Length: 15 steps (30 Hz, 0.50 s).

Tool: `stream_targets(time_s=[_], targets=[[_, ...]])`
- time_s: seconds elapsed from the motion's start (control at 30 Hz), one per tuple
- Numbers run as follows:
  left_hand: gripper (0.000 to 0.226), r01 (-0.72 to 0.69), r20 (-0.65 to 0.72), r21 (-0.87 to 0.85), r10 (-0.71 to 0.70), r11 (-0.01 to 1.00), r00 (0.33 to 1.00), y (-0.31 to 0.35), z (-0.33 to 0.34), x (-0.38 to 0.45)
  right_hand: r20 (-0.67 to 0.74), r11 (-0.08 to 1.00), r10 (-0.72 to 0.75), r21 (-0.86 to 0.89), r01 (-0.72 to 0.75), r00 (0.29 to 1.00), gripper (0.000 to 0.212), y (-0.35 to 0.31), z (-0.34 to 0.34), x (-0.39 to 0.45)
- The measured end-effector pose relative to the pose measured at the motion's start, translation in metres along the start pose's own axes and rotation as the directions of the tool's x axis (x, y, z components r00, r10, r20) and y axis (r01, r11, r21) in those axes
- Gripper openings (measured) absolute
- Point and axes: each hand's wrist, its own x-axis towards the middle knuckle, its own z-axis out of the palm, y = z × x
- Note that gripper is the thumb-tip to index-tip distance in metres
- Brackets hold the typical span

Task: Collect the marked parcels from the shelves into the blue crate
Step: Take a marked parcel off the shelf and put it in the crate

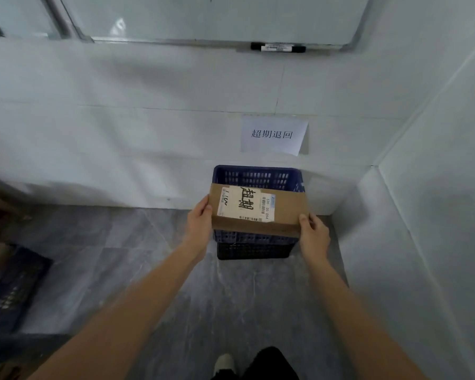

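Note:
I hold a brown cardboard parcel point(283, 212) level, directly above the blue crate point(255, 176). Its top carries a white shipping label with large black handwritten characters. My left hand point(199, 218) grips the parcel's left end and my right hand point(314, 234) grips its right near corner. The blue crate stands on the grey floor against the white wall, apparently stacked on a darker crate point(254, 250). The parcel hides most of the crate's inside.
A paper sign point(273, 134) with printed characters is stuck on the wall above the crate. A whiteboard with a black marker point(279, 47) hangs higher up. Another blue crate point(10, 289) lies at the left edge. A white wall closes the right side.

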Motion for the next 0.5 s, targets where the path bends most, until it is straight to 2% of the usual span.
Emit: stream_targets(time_s=[0.23, 0.4, 0.5], targets=[[0.039, 0.164, -0.08, 0.059, -0.159, 0.985, 0.984, -0.004, 0.062, 0.111, 0.08, 0.993, 0.098, -0.066, -0.093, 0.992, 0.036, 0.006, 0.033, 0.121], [0.038, 0.224, -0.133, 0.084, -0.212, 0.971, 0.968, -0.01, 0.096, 0.181, 0.116, 0.989, 0.109, -0.116, -0.095, 0.987, 0.033, 0.006, 0.06, 0.204], [0.038, 0.262, -0.146, 0.119, -0.244, 0.958, 0.959, -0.021, 0.107, 0.217, 0.152, 0.979, 0.18, -0.12, -0.163, 0.972, 0.036, 0.015, 0.076, 0.241]])
